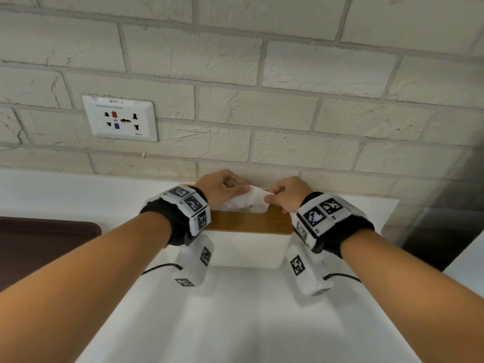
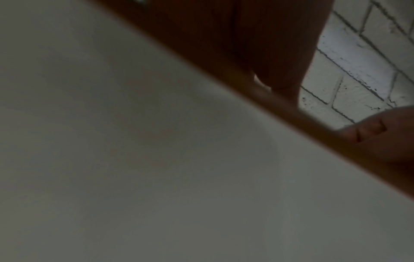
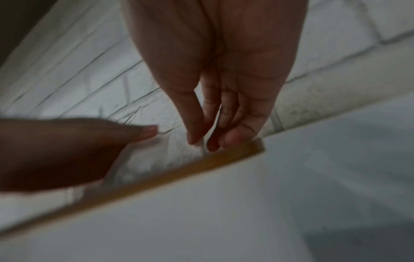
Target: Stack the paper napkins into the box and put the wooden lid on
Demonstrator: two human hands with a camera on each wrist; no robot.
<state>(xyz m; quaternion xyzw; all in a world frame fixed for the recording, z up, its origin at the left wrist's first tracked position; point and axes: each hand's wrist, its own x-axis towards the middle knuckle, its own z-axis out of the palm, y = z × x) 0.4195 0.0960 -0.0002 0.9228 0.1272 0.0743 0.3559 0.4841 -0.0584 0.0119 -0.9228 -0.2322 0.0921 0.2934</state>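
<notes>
Pinching the soft, flimsy paper napkin point(image 1: 248, 199) where it pokes up through the wooden lid point(image 1: 248, 222) seated on the white box point(image 1: 248, 248), left hand point(image 1: 222, 188) and right hand point(image 1: 286, 195) should grip its top edges gently, as it likely tears

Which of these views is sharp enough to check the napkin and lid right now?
Head view: bright and sharp, though wide-angle bending curves the wall; both hands, left hand and right hand, pinch the napkin above the wooden lid. Left wrist: dim, blurred, mostly the box side. Right wrist: dim and motion-smeared, lid edge soft.
</notes>
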